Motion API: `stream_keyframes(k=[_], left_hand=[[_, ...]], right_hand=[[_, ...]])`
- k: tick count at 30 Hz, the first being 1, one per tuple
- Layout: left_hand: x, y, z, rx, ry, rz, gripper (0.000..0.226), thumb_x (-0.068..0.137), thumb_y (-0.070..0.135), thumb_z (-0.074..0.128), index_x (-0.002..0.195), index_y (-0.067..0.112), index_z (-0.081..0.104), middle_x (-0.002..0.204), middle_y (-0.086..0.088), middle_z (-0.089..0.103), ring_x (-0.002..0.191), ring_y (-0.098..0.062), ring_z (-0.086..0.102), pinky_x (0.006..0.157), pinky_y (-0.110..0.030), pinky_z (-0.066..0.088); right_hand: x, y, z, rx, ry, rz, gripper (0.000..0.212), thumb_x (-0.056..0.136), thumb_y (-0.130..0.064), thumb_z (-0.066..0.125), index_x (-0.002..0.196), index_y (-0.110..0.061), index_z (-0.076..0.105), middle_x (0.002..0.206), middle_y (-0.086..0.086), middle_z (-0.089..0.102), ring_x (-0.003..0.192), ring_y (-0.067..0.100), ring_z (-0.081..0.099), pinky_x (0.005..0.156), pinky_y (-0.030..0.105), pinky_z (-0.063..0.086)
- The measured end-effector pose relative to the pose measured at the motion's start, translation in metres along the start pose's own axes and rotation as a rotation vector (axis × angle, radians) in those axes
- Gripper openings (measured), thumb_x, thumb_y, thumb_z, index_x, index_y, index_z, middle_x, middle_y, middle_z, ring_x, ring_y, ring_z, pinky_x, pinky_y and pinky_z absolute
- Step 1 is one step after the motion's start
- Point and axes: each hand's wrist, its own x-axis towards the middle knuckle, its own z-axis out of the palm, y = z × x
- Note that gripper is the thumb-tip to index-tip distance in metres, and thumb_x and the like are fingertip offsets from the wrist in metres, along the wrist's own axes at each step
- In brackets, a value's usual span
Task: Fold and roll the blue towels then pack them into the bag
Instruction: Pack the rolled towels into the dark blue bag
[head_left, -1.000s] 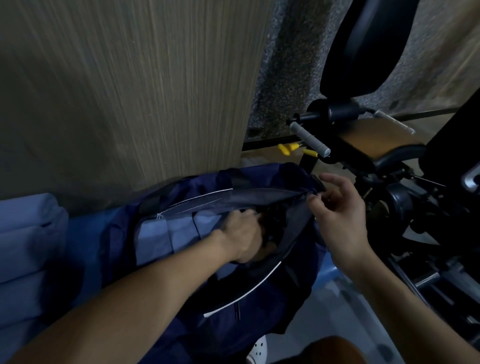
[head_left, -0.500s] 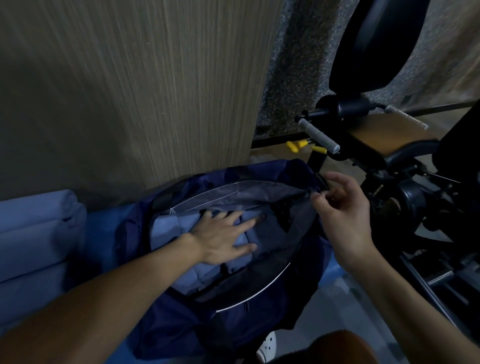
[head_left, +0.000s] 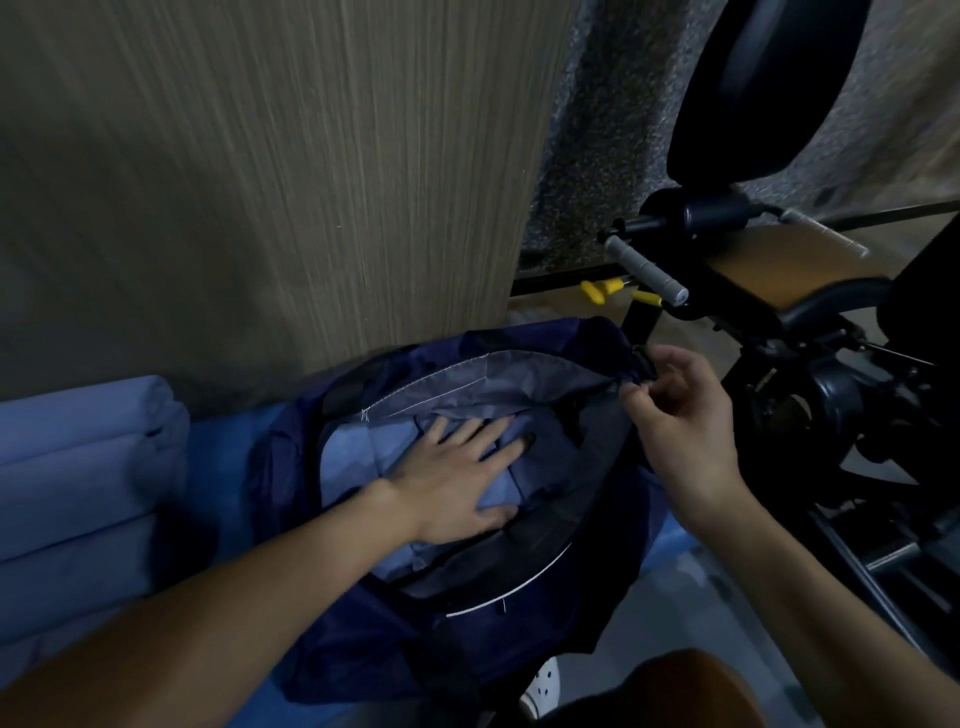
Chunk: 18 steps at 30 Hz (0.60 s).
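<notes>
A dark navy bag (head_left: 524, 631) lies open in the middle, its mouth facing me. Light blue towels (head_left: 350, 457) fill the inside. My left hand (head_left: 462, 480) lies flat on those towels with its fingers spread, pressing down. At the bag's right end, my right hand (head_left: 675, 410) pinches the rim of the opening near a dark strap ring and holds it up. More rolled blue towels (head_left: 83, 467) are stacked at the far left, outside the bag.
A wood-grain panel (head_left: 260, 171) stands right behind the bag. Black exercise equipment (head_left: 810, 395) with a grey-gripped bar (head_left: 647, 270) and a padded rest crowds the right side. Yellow-handled objects (head_left: 602, 291) lie behind it. A white shoe (head_left: 540, 686) shows at the bottom.
My left hand came out of a curled grip deep in the bag and now lies flat and spread on the towels. My right hand still holds the bag's rim.
</notes>
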Motion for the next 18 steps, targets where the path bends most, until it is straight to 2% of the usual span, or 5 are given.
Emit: stream_keyframes(k=[4,8,12,15,18], left_hand=[[-0.027,0.0,-0.018,-0.162,0.045,0.016,0.062,0.099,0.059,0.023,0.155,0.033,0.011,0.163,0.004,0.005,0.15,-0.015,0.001,0.121,-0.038,0.004],[-0.064,-0.008,-0.044,-0.26,0.178,0.007,0.044,0.101,0.039,0.035,0.138,0.02,0.051,0.134,0.002,0.057,0.125,-0.015,0.049,0.103,-0.033,0.041],[-0.11,-0.037,-0.063,-0.246,0.31,-0.044,0.045,0.097,0.036,0.03,0.125,0.016,0.06,0.117,0.003,0.063,0.109,-0.016,0.056,0.09,-0.035,0.048],[-0.152,-0.06,-0.074,-0.192,0.408,-0.091,0.037,0.094,0.027,0.037,0.117,0.017,0.065,0.11,0.004,0.065,0.101,-0.017,0.058,0.084,-0.034,0.049],[-0.2,-0.085,-0.082,-0.15,0.452,-0.205,0.039,0.088,0.026,0.036,0.108,0.014,0.068,0.101,0.001,0.067,0.09,-0.022,0.061,0.077,-0.037,0.052]], right_hand=[[-0.007,-0.007,0.003,-0.087,0.016,0.032,0.029,0.091,-0.013,0.064,0.118,-0.018,0.053,0.077,0.0,0.055,0.07,0.011,0.054,0.069,0.031,0.047],[-0.021,-0.028,0.013,-0.211,0.099,-0.026,0.027,0.091,-0.019,0.063,0.116,-0.017,0.052,0.081,0.0,0.057,0.072,0.009,0.055,0.067,0.029,0.047],[-0.044,-0.06,0.052,-0.196,-0.035,-0.072,0.028,0.093,-0.018,0.061,0.119,-0.019,0.051,0.082,0.006,0.063,0.074,0.017,0.061,0.064,0.033,0.05],[-0.063,-0.081,0.094,-0.157,-0.126,-0.116,0.024,0.093,-0.012,0.059,0.115,-0.019,0.051,0.076,0.002,0.06,0.065,0.011,0.057,0.057,0.02,0.045],[-0.085,-0.095,0.142,-0.079,-0.252,-0.094,0.021,0.093,-0.008,0.059,0.11,-0.019,0.053,0.071,0.003,0.058,0.061,0.011,0.052,0.058,0.023,0.043]])
